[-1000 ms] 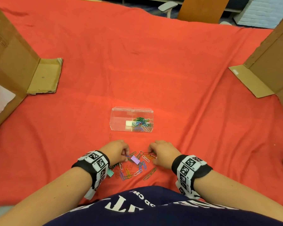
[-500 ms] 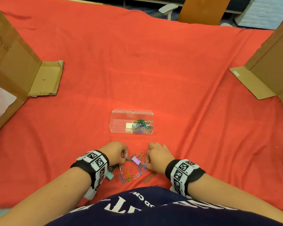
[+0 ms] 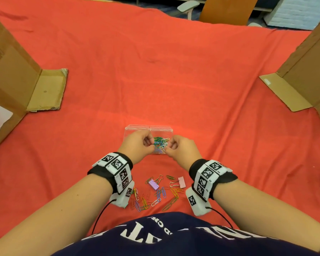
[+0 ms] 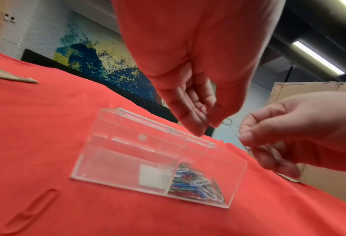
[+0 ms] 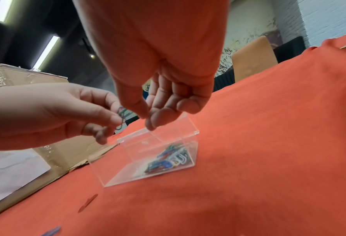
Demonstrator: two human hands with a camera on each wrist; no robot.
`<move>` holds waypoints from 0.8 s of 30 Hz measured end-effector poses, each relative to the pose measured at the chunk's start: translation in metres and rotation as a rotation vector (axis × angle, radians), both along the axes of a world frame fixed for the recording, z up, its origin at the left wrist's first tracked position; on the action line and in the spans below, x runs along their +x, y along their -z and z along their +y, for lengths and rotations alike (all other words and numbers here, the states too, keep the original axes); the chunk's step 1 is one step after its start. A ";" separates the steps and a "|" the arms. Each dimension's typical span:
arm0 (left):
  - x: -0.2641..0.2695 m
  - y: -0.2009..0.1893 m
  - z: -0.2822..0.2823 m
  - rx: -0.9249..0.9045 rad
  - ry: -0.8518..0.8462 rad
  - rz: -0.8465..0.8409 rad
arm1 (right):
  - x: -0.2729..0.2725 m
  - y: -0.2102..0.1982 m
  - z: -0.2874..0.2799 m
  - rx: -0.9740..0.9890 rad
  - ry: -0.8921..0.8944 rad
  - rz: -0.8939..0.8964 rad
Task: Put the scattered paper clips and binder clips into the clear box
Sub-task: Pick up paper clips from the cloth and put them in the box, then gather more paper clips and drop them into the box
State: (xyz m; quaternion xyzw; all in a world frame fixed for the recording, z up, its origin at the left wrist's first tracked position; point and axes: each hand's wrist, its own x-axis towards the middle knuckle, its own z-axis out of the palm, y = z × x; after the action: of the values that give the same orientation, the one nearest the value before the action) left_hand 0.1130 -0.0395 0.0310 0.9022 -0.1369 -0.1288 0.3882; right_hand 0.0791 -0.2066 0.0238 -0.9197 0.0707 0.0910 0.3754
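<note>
The clear box (image 3: 137,128) stands open on the red cloth, with several coloured paper clips (image 3: 162,141) in its right compartment. Both hands hover just above it. My left hand (image 3: 148,143) pinches a few blue and green paper clips (image 5: 120,115) between thumb and fingers. My right hand (image 3: 169,147) pinches a thin paper clip (image 4: 239,138). Near my body lie several scattered paper clips (image 3: 156,195), a purple binder clip (image 3: 153,184) and a pink binder clip (image 3: 181,182). One red paper clip (image 4: 32,212) lies alone on the cloth left of the box.
Tall cardboard walls stand at the left (image 3: 11,74) and right (image 3: 307,71), each with a flap lying on the cloth (image 3: 48,91). A chair (image 3: 227,8) stands beyond the far edge.
Both hands have lifted from the pile of clips near my body and moved forward to above the box, each carrying clips. The binder clips stay on the cloth.
</note>
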 end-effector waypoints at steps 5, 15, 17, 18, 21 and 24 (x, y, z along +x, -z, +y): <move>0.011 0.006 -0.012 -0.008 -0.022 0.026 | 0.010 -0.003 0.002 0.022 0.043 -0.021; -0.012 0.014 0.031 0.185 0.219 0.167 | -0.032 0.014 0.004 -0.106 -0.474 0.108; -0.018 0.020 0.046 0.307 0.246 0.248 | -0.043 0.018 0.011 -0.125 -0.591 0.158; -0.021 0.022 0.052 0.351 0.242 0.268 | -0.048 0.021 0.015 -0.147 -0.638 0.168; -0.029 0.027 0.070 0.436 0.210 0.274 | -0.059 0.028 0.028 -0.262 -0.781 0.142; -0.038 0.028 0.081 0.491 0.184 0.306 | -0.067 0.033 0.043 -0.350 -0.985 0.013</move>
State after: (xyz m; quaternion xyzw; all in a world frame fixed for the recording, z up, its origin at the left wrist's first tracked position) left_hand 0.0749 0.0416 0.0026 0.9230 -0.1228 -0.3271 0.1612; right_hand 0.0119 -0.1637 -0.0093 -0.8922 -0.3540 0.2492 0.1285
